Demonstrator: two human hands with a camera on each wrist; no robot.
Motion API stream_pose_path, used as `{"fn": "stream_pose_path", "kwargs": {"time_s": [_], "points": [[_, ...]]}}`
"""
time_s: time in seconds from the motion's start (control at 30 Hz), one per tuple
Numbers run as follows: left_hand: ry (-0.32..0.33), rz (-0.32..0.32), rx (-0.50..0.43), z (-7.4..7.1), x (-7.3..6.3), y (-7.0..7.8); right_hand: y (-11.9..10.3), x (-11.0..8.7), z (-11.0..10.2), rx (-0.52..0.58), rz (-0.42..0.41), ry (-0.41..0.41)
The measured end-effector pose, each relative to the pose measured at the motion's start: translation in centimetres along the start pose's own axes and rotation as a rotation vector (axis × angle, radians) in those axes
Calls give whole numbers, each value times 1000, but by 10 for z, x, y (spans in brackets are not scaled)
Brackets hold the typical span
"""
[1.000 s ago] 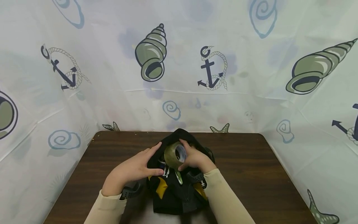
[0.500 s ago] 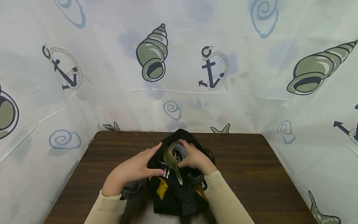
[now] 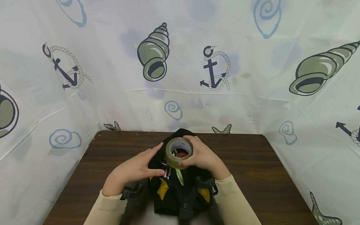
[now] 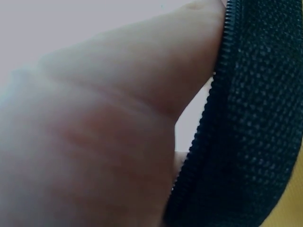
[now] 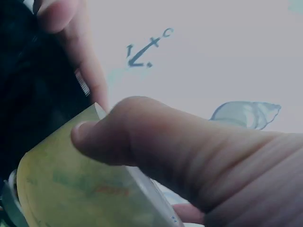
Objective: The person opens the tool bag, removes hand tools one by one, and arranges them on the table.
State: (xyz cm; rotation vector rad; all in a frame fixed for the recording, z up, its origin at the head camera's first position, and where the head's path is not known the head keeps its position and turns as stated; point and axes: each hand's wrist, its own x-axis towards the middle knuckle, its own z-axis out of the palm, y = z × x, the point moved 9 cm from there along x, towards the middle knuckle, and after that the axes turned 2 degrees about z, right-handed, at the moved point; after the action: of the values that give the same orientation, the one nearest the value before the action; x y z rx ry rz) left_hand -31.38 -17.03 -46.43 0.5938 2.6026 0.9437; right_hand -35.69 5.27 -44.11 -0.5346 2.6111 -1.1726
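tape roll (image 3: pixel 172 162) sat over the mouth of the bag (image 3: pixel 168 207), lower centre of frame, gripped btwn thumb & fingers of r hand (image 3: pixel 206 157); l hand (image 3: pixel 133 168), fingers straight, braced its left side. if that slipped, i figured, fabric might've sagged & snagged the roll.

Tape roll (image 3: pixel 172 158) over bag (image 3: pixel 168 204) on table (image 3: pixel 253 175)

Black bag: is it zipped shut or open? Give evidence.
Open: the black bag bares zipper teeth in the left wrist view, and a red item shows through the tape roll at its mouth.
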Motion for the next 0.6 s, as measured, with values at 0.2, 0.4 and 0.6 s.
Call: {"fn": "stream_pose_path", "kwargs": {"time_s": [0.2, 0.4, 0.6], "points": [[1, -5, 10, 0, 1, 0, -22, -23, -25, 4, -75, 66], [2, 7, -5, 0, 0, 0, -33, -45, -49, 39, -167, 161], [-8, 29, -6, 1, 1, 0, -20, -68, -83, 80, -215, 342]]}}
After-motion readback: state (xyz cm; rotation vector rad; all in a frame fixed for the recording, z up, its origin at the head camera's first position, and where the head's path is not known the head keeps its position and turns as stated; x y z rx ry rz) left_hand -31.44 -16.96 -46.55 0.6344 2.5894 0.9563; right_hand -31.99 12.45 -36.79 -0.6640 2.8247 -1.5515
